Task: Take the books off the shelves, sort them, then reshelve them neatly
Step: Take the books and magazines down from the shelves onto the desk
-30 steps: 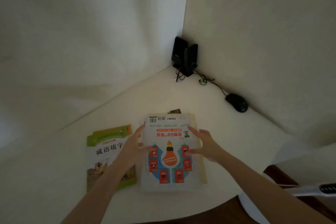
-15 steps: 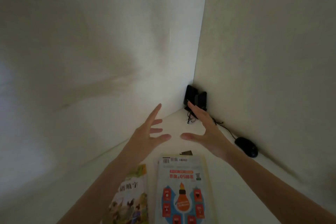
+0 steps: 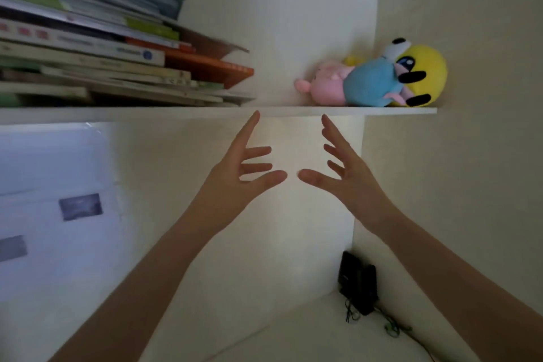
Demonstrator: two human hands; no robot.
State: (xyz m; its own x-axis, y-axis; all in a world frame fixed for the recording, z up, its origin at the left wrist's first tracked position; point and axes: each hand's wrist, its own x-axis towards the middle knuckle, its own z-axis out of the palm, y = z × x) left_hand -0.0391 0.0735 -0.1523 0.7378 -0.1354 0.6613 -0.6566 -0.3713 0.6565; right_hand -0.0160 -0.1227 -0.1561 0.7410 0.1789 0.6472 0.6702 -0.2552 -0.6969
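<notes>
- Two sets of fingers were spread wide and held nothing: the left hand and the right hand were up with palms facing, thumbs nearly meeting.
- Just above the fingertips ran the shelf edge. Whether the left index tip touched it, I could not tell.
- The books lay up and to the left of the fingers, stacked flat on that shelf. Their long axes ran left to right, and their ends jutted raggedly toward the hands.
- The left hand was the nearer, so reaching the pile likely meant going up and leftward.
- Up and right of the fingers lay plush toys; well below, speakers stood on the worktop.
</notes>
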